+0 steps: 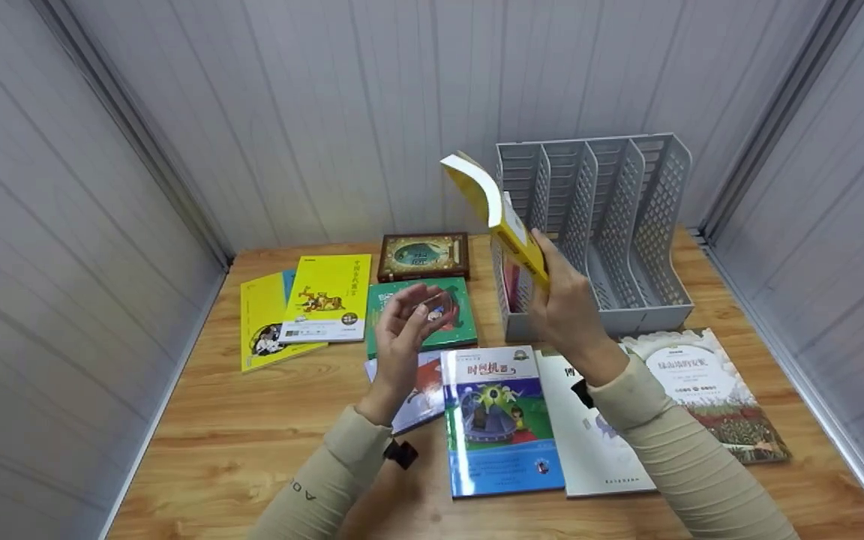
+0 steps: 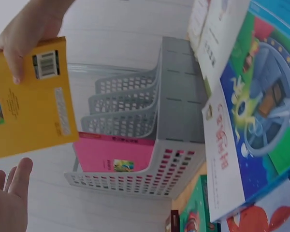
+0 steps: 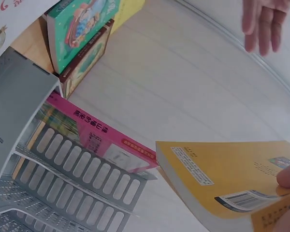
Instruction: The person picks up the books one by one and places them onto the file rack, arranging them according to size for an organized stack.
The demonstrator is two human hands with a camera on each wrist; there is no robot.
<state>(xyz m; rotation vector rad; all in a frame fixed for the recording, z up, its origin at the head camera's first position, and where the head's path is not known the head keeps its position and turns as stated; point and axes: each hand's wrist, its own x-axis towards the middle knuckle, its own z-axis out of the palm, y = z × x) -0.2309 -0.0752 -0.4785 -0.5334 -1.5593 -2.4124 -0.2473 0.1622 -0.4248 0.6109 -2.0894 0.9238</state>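
Observation:
My right hand (image 1: pixel 568 304) grips a yellow paperback book (image 1: pixel 518 234) by its spine end, held up in the air in front of the rack's left slot. The right wrist view shows the yellow cover (image 3: pixel 227 164) with a barcode, and the thumb lying on it. My left hand (image 1: pixel 402 341) is raised above the green book (image 1: pixel 462 300), fingers loosely bent and holding nothing. In the left wrist view its fingers (image 2: pixel 20 181) are just below the yellow book, apart from it. A pink book (image 2: pixel 113 155) stands in the end slot of the grey file rack (image 1: pixel 597 319).
Behind the green book lies a brown-framed book (image 1: pixel 423 256). Two yellow books (image 1: pixel 327 289) overlap at the left, a blue one partly under them. Nearer me are a blue time-machine book (image 1: pixel 503 427), a white book (image 1: pixel 604 457) and a pale garden-cover book (image 1: pixel 709 390). Panel walls enclose the table (image 1: pixel 199 442).

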